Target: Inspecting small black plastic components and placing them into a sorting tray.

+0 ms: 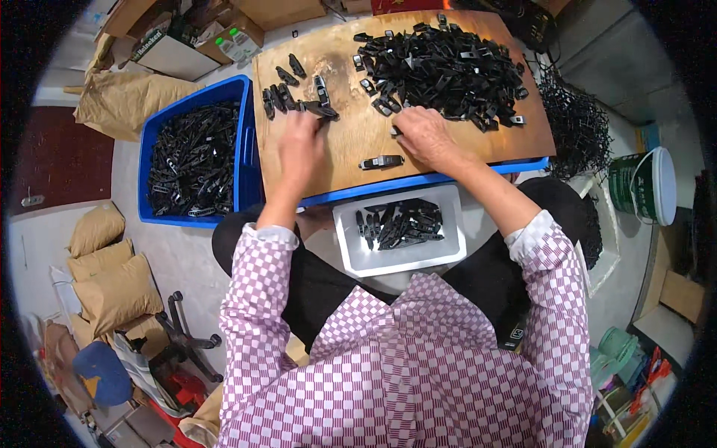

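Observation:
My left hand (300, 142) rests on the left of a wooden board (343, 142), its fingers curled down against a slim black plastic part (323, 110). Just beyond it lie several similar parts, among them an upright-lying one with a silvery patch (321, 88) and a loose one (287, 76). Near the board's middle my right hand (427, 138) is closed, with a small dark plastic piece (395, 131) showing at its fingertips; most of it is hidden. Between the hands, close to the front edge, one longer black part (382, 162) lies by itself. A big heap of black clip-like pieces (448, 71) covers the board's far right.
Below the board's edge, a white tray (347, 257) holds black parts. Left of the board stands a blue crate (148, 160) full of them. Black lattice-like scraps (575, 119) and a green-and-white bucket (644, 187) are at right. Brown sacks (119, 287) lie at left.

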The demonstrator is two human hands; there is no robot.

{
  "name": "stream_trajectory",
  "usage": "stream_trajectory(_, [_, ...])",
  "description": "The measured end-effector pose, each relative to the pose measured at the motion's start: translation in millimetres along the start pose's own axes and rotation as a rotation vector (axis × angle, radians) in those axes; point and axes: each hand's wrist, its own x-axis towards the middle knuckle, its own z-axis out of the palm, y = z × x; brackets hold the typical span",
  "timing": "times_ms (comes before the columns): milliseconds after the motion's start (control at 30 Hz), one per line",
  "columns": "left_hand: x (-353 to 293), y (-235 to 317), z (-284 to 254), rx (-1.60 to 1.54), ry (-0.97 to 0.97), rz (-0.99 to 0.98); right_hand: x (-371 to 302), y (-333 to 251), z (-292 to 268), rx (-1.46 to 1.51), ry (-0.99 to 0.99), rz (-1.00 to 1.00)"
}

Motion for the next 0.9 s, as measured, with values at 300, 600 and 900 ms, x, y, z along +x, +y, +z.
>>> stream_trajectory(300, [-0.6,44.6,16.4,-0.281,-0.176,0.114,4.7,-4.0,-0.5,-0.084,-0.111,0.063])
stream_trajectory(600, [12.4,46.2,11.9,-0.003,-0.371,0.101,-1.5,7.1,-7.2,0.008,-0.063,0.15])
stream_trajectory(900, [4.8,60.0,19.7,-0.241,-0.322,0.107,4.3,0.8,-18.9,0.063,-0.19,0.074])
